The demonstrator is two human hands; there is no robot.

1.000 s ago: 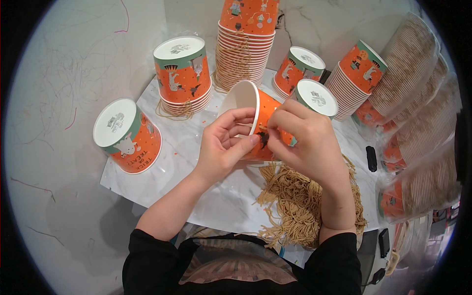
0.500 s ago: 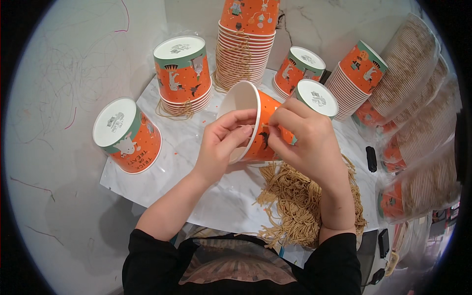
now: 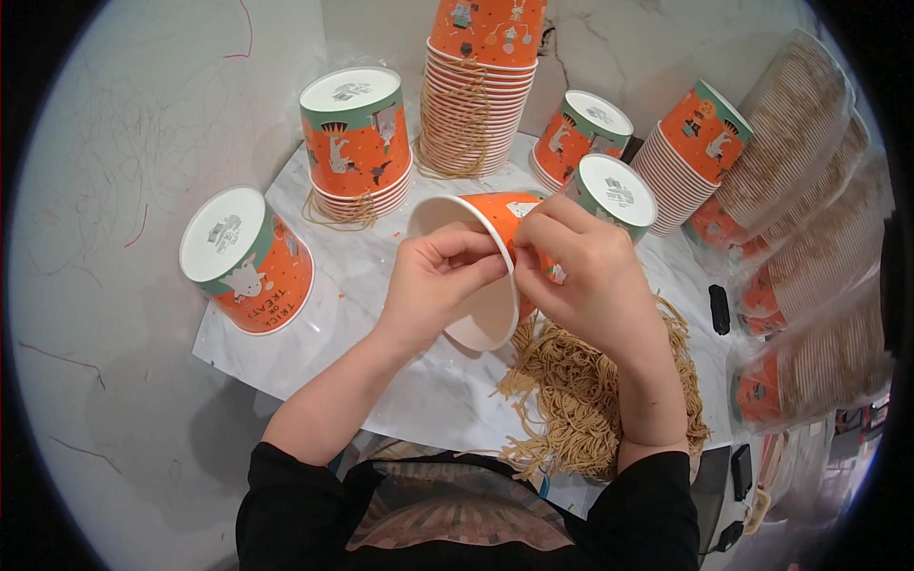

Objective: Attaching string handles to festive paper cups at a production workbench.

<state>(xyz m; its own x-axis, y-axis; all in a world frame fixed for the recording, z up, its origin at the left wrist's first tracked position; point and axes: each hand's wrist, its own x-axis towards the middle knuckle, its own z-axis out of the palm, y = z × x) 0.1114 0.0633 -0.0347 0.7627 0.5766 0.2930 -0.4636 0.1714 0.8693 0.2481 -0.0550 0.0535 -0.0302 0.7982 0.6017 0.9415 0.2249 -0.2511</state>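
An orange printed paper bucket point(image 3: 497, 207) lies tilted between my hands, its wide white opening turned left and toward me. My left hand point(image 3: 440, 276) reaches into the mouth, with thumb and fingers closed on the wall at the rim. Against the outside of the same wall, my right hand point(image 3: 581, 266) has its fingertips pinched together near the rim. Whatever small thing may be in that pinch is hidden by the fingers. Below my right hand a heap of tan cords point(image 3: 571, 400) lies on the marbled tabletop point(image 3: 409, 400), partly under my forearm.
An upside-down bucket point(image 3: 249, 262) stands at the left edge. Behind are a short bucket stack point(image 3: 354, 143) and a tall one point(image 3: 476, 105), both with tan cords. More upturned buckets point(image 3: 614, 190) stand back right. Plastic-wrapped bucket stacks point(image 3: 790, 133) line the right side.
The bucket in my hands has turned, its mouth tipping lower and toward me, showing a different part of its print. Both hands have stayed in nearly the same place.
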